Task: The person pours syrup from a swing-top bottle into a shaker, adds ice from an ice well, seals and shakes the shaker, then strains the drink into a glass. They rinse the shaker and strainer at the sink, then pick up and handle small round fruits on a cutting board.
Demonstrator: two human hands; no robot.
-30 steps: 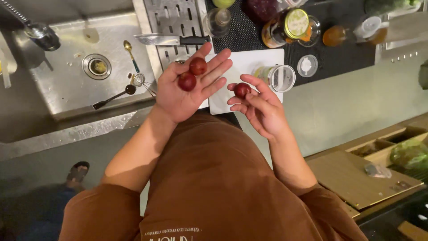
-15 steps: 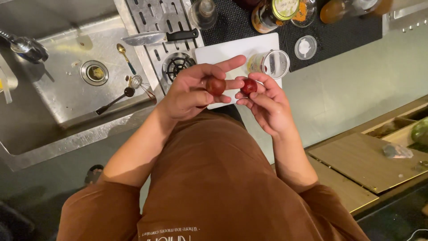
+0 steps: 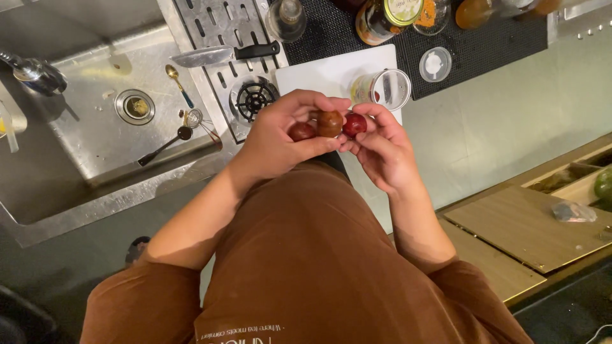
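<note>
Basically, two hands cup three small round fruits above the white cutting board [image 3: 331, 73].
Sink [image 3: 95, 127] far left with spoons in it, knife [image 3: 223, 54] on the drain rack, then the left hand [image 3: 280, 137]: half curled, palm up, cradling a dark red fruit [image 3: 301, 131] and a brownish fruit [image 3: 329, 123] against fingers and thumb. Right hand [image 3: 382, 150] just beside, fingertips touching the left's, pinching a red fruit [image 3: 354, 124] between thumb and forefinger, rest of the fingers loosely bent. Fruits look light, smooth, likely slippery and bruisable; best held round the middle with soft pressure. Open clear jar [image 3: 382, 89] lies on the board behind.
</note>
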